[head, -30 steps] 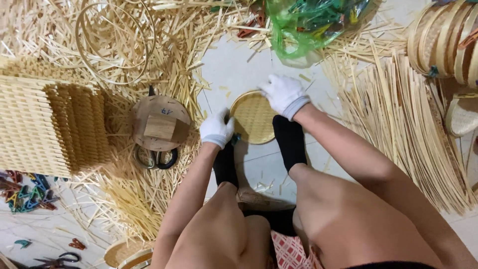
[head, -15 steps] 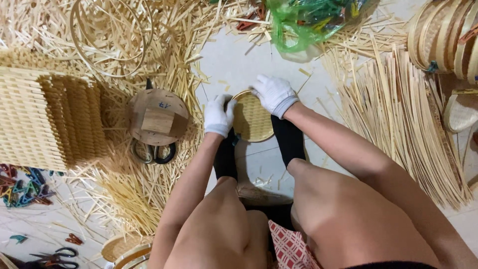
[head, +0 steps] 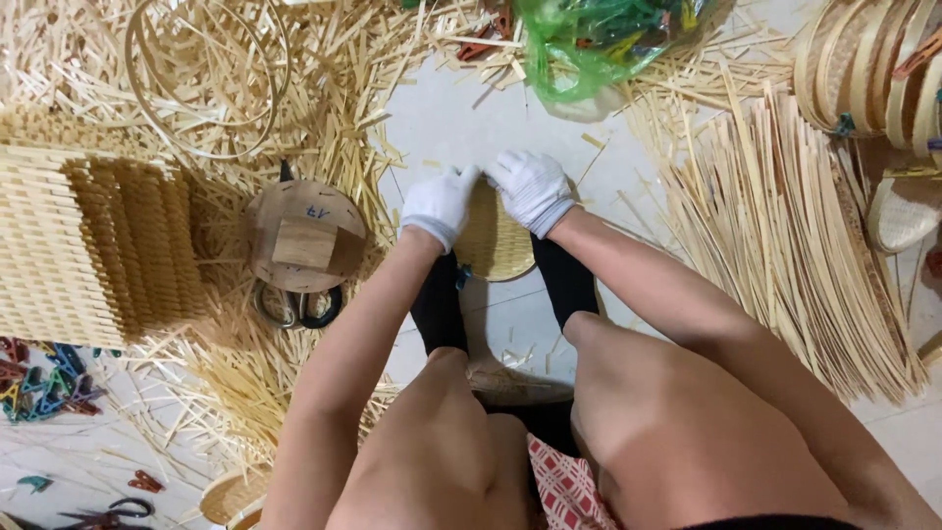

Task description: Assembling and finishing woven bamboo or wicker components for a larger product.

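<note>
Since the earlier frames the two gloved hands had drawn together along the top edge of the small round woven tray (head: 491,250). The left hand (head: 439,204) now gripped its rim at about ten o'clock and the right hand (head: 532,189) at one o'clock, fingertips nearly meeting, so the work seemed to have moved onto that upper rim. The tray lay on the pale floor (head: 461,118) between the black-socked feet, shallow, tightly plaited, straw-yellow. A round wooden block (head: 304,236) sat at nine o'clock, bamboo strips (head: 785,226) at three.
</note>
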